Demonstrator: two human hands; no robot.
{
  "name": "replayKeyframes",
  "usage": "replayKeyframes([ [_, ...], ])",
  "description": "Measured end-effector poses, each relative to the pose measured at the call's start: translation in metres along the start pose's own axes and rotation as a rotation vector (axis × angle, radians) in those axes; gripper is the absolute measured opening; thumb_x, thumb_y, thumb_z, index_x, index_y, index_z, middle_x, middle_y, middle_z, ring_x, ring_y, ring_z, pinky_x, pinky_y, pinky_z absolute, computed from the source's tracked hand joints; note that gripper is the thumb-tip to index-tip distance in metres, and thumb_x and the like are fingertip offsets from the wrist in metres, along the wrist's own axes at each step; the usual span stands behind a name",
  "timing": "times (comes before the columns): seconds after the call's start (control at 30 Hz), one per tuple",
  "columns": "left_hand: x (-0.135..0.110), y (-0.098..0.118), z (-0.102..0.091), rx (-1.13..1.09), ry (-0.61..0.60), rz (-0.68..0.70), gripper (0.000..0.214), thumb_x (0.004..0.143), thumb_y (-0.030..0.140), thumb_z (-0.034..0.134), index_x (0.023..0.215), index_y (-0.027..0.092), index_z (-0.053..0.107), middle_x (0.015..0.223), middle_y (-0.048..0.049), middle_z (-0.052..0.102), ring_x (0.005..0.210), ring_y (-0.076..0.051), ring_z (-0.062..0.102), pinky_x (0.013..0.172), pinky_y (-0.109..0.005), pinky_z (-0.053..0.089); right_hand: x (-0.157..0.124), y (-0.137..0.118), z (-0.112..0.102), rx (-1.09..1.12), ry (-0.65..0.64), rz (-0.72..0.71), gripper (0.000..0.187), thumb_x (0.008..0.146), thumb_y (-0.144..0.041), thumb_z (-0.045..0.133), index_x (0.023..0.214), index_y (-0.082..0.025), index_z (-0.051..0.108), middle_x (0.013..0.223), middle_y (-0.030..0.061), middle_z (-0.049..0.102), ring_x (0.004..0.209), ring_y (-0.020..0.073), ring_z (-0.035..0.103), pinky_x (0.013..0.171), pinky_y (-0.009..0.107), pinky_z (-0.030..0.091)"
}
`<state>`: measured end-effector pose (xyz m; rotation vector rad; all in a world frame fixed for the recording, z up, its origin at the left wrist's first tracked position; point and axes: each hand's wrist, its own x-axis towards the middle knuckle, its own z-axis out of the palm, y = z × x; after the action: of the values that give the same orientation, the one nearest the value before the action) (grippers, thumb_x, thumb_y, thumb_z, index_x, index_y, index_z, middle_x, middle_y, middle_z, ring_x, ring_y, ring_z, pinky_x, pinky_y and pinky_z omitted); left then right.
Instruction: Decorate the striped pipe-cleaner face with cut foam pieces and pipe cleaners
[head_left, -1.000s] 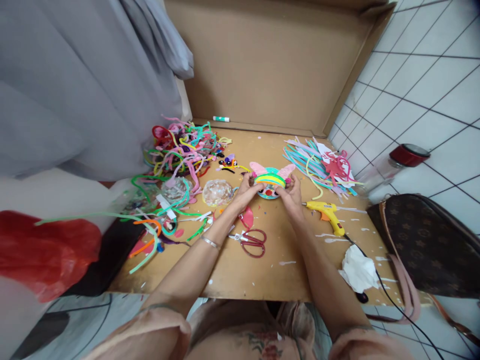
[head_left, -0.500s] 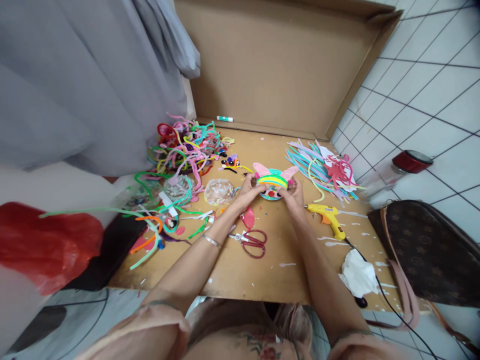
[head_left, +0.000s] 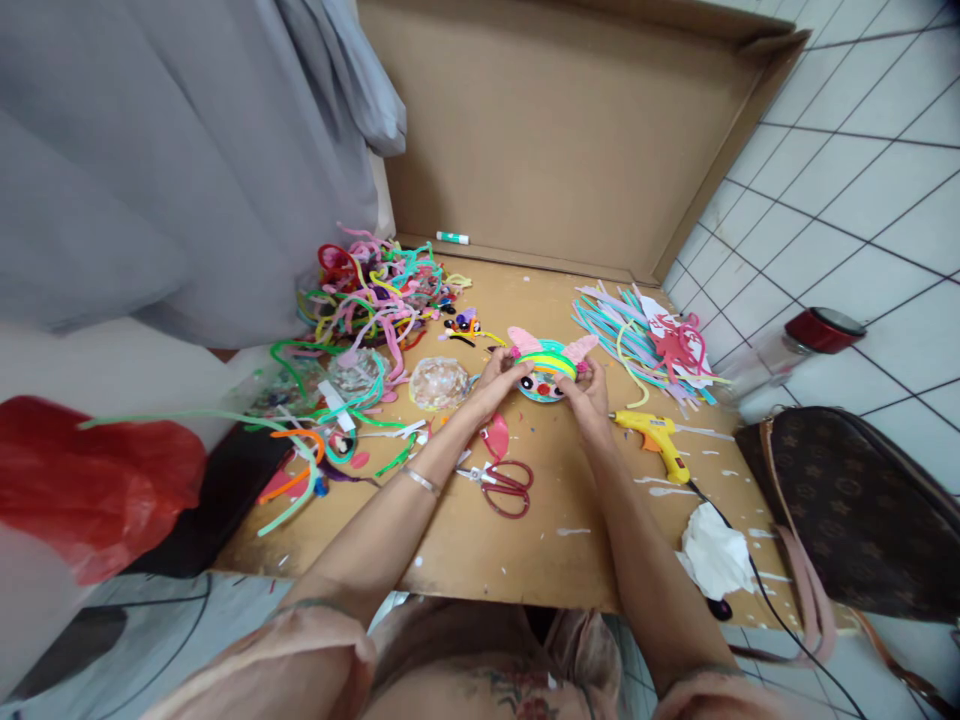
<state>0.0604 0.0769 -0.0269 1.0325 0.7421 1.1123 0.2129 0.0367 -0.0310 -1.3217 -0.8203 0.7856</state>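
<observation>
Between my two hands is a round pipe-cleaner animal face [head_left: 550, 366] with pink ears, yellow and green bands, dark eyes and a red nose. My left hand [head_left: 504, 378] grips its left edge, the thumb lying across the front. On the opposite edge my right hand [head_left: 586, 390] holds it, thumb at the lower front. The fingers behind the face are partly hidden. Red-handled scissors [head_left: 507, 488] lie on the table nearer to me, beside a pink piece [head_left: 496, 437]. To the right of my right hand rests a yellow glue gun [head_left: 655, 438].
A tangled heap of pipe cleaners [head_left: 375, 290] lies back left, with a clear round plastic piece [head_left: 439, 384] before it. Straight pipe cleaners [head_left: 622, 335] lie back right. Crumpled tissue [head_left: 716, 550], a brown handbag [head_left: 862, 510] and a red-lidded bottle [head_left: 795, 345] line the right side.
The face has tilted slightly, so its eyes and nose show more clearly below my thumbs. Both hands keep their hold in nearly the same place.
</observation>
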Motion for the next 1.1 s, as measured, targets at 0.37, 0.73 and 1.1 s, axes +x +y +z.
replayKeyframes([
  [0.37,0.0010,0.0028,0.0006,-0.067,0.025,-0.038,0.040,0.066,0.033,0.080,0.093,0.021,0.052,0.085,0.0034,0.063,0.078,-0.013,0.061,0.077,-0.028,0.048,0.0011,0.0027,-0.0010,-0.015,-0.016,-0.012,0.082,0.056,-0.041,0.080,0.128,-0.021,0.047,0.105,0.0048,0.062,0.095,0.0213,0.064,0.086,0.038,0.055],
  [0.73,0.0042,-0.0037,-0.0021,0.006,0.017,0.000,0.055,0.062,0.041,0.086,0.099,0.022,0.050,0.095,-0.0010,0.065,0.091,-0.020,0.064,0.088,-0.036,0.049,0.0040,0.0067,-0.0021,-0.037,-0.009,-0.004,0.086,0.056,-0.045,0.080,0.131,-0.023,0.045,0.107,0.0051,0.058,0.096,0.0210,0.061,0.086,0.037,0.053],
  [1.1,0.0050,0.0001,-0.0001,-0.014,0.040,0.024,0.065,0.053,0.033,0.089,0.103,0.021,0.048,0.103,-0.0025,0.066,0.100,-0.020,0.064,0.092,-0.035,0.049,-0.0003,0.0009,0.0017,0.024,-0.023,0.038,0.091,0.052,-0.044,0.080,0.131,-0.022,0.042,0.113,0.0073,0.058,0.097,0.0213,0.061,0.086,0.037,0.053],
])
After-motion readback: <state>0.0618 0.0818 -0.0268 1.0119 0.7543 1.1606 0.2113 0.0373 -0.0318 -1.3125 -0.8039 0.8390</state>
